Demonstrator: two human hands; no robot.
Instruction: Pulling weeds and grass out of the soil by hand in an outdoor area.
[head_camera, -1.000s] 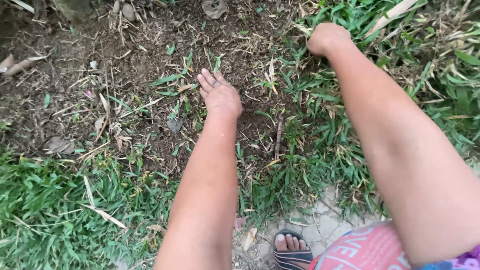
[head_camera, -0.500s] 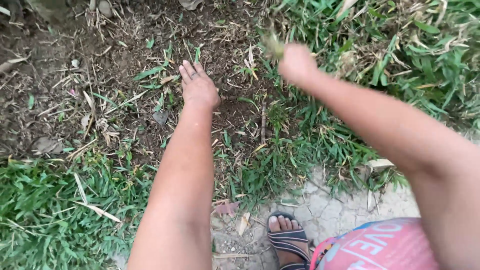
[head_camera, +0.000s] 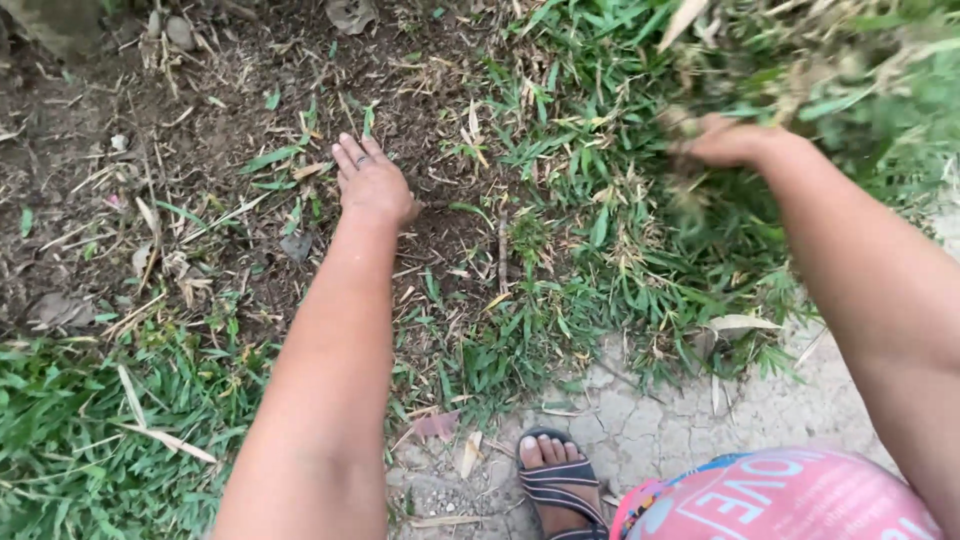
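Note:
My left hand (head_camera: 372, 183) lies flat, palm down, on bare dark soil (head_camera: 200, 150), fingers spread, with a ring on one finger. My right hand (head_camera: 735, 142) is raised over the thick grass (head_camera: 620, 230) at the upper right and is blurred by motion. Its fingers look curled. A blurred clump of pulled grass and dry stems (head_camera: 800, 60) hangs in the air just above and right of it. Whether the hand grips that clump is hidden by the blur.
Short grass (head_camera: 90, 420) covers the lower left. Cracked pale ground (head_camera: 650, 420) lies at the bottom, where my sandalled foot (head_camera: 555, 475) and pink-clad knee (head_camera: 780, 500) show. Small stones (head_camera: 175, 30) and dry leaves sit at the top left.
My right hand pulled a grass tuft from the patch at top centre and has swung right with it. The left hand stays planted on the soil.

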